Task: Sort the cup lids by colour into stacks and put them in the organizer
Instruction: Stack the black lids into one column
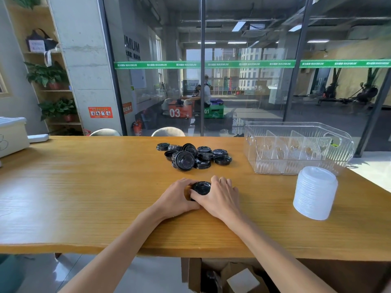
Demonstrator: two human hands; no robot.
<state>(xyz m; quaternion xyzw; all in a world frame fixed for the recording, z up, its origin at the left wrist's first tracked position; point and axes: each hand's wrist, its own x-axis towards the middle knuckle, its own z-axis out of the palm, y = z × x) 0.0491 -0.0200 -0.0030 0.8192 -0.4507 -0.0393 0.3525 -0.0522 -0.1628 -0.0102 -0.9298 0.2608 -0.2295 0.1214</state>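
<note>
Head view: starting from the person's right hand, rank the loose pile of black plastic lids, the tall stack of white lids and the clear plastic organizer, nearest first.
From the right hand:
1. Loose pile of black plastic lids, just beyond the hand, toward the table's middle.
2. Tall stack of white lids, off to the right.
3. Clear plastic organizer, at the far right of the table.

The worktop (84, 187) is honey-yellow wood with fine grain lines. The loose lids (194, 155) heaped on it are glossy black, as is the small stack (201, 188). The tall lid stack (315, 192) is translucent white. The organizer (296, 144) is clear, ribbed plastic.
</note>
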